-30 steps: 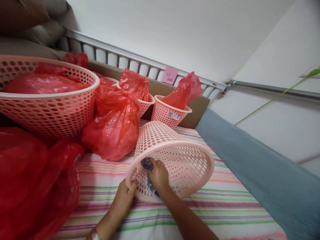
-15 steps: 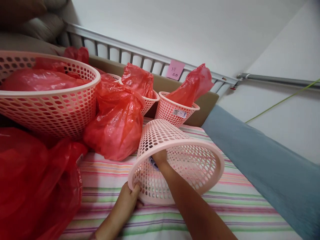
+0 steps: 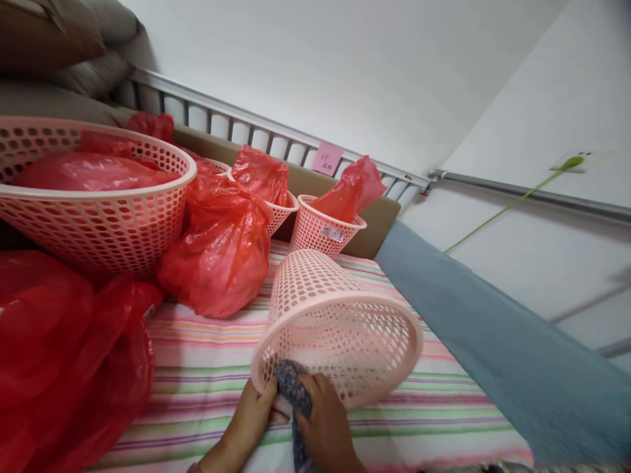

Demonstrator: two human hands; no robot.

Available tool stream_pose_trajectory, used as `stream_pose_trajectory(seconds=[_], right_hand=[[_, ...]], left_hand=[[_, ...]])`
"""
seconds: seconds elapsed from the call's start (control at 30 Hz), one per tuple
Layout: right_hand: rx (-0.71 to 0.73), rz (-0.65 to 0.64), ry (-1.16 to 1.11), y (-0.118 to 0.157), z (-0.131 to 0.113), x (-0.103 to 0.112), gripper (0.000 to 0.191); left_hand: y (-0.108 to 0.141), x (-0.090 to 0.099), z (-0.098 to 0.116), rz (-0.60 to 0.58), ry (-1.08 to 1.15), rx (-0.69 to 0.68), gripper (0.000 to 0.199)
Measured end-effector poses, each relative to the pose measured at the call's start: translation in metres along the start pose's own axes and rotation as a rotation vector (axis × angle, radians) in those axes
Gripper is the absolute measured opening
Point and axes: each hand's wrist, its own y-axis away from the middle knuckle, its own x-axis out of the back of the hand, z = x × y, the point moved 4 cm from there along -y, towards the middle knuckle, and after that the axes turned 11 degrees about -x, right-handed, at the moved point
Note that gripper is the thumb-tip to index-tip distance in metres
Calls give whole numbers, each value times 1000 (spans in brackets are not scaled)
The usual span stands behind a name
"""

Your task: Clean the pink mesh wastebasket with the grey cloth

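Observation:
A pink perforated plastic basket (image 3: 308, 279) lies on its side on the striped sheet, its mouth tilted towards me. My left hand (image 3: 254, 407) grips the lower left of its rim, thumb over the edge. At the mouth, close to the left thumb, my right hand (image 3: 323, 414) is closed around a dark grey cloth (image 3: 292, 387). Part of the cloth touches the inside of the rim, and its other end hangs below my right hand.
Red plastic bags (image 3: 217, 256) and a large pink basket (image 3: 167, 177) stand at the left. Behind is a smaller basket (image 3: 315, 230) holding a red bag. A pink note (image 3: 327, 158) hangs on the metal rail (image 3: 236, 112). Blue-grey fabric (image 3: 473, 315) lies along the right.
My right hand has come out from deep inside the basket to its front rim, bringing the grey cloth along. My left hand keeps its hold on the rim. The view has shifted right.

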Motion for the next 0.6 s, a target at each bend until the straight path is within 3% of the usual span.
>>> stream_pose_trajectory(seconds=[0.1,0.17,0.33,0.43,0.5,0.6], right_hand=[[-21,6,-22,13,11,1,48],[-29,57,-11,-1,10,1,47],[-90,221,126,-93,-3,-2,41],[-141,250,146,-151,-6,-6,31],[-152,247,138,-177,-5,-10,31],[-159,236,146,-195,-1,-16,31]], left_hand=[[3,-7,-7,-44,-41,37,56],[3,-8,-7,-51,-63,56,57],[1,-6,1,-106,-118,68,52],[0,-7,1,-116,-99,102,56],[-2,-7,2,-106,-68,137,58],[-5,-3,9,-104,-71,171,54]])
